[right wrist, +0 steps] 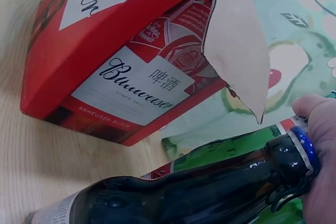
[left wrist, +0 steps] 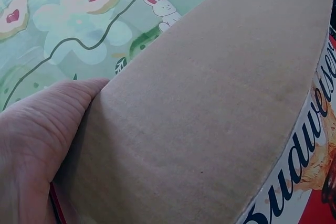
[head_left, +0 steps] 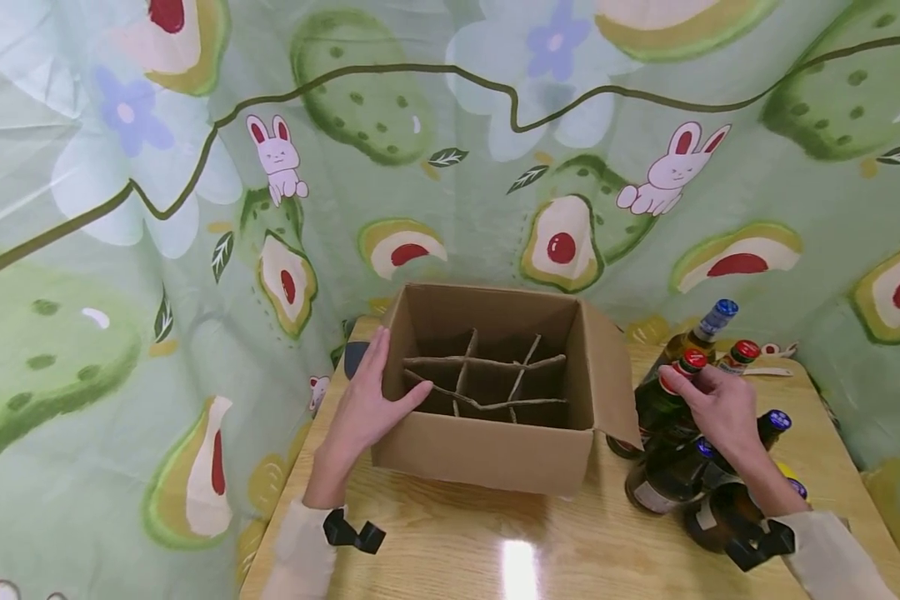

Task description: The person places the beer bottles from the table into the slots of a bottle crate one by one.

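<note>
A cardboard box (head_left: 483, 454) with crossed dividers stands with its top open. My left hand (head_left: 371, 404) rests at its front-left corner, fingers straight along the left side and thumb spread over the rim. In the left wrist view, this hand lies against a plain brown flap (left wrist: 205, 93). On the right, my right hand (head_left: 723, 408) grips a green bottle with a red cap (head_left: 693, 360) near its top. Right beside it in the right wrist view is a dark bottle with a blue cap (right wrist: 173, 200), overlapping the green one.
Several more bottles crowd around the right hand: one with blue foil (head_left: 718, 317), another red-capped one (head_left: 744, 352), and dark bottles (head_left: 663, 479) nearer the front. A side flap (head_left: 615, 375) sticks out toward them. Behind the wooden table (head_left: 435, 533) hangs a patterned cloth (head_left: 487, 208).
</note>
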`<move>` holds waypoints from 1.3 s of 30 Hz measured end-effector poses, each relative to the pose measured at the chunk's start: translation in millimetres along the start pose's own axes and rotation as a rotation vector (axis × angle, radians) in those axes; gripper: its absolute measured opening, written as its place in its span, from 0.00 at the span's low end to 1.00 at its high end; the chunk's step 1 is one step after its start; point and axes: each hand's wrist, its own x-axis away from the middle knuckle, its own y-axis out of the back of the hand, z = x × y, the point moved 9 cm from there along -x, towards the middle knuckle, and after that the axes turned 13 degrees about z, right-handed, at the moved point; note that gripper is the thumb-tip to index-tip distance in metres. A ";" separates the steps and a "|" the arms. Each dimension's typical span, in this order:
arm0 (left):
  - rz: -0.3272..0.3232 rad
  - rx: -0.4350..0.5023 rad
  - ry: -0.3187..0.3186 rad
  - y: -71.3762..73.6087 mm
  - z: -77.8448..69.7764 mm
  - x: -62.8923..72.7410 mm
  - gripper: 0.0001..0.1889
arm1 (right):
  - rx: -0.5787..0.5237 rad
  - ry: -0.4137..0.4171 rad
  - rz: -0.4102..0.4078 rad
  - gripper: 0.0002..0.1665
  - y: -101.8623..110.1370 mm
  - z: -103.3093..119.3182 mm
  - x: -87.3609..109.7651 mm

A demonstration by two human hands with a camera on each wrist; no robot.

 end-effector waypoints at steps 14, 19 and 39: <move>-0.008 -0.003 -0.008 -0.8 1.1 -1.4 0.59 | -0.007 0.004 -0.094 0.31 16.5 7.8 0.1; -0.003 -0.003 0.000 -0.7 0.9 -0.9 0.58 | -0.010 0.062 -0.137 0.30 33.9 27.7 -3.9; 0.014 -0.052 0.029 0.6 -2.1 -1.6 0.60 | -0.019 0.017 -0.239 0.22 142.6 127.2 -32.7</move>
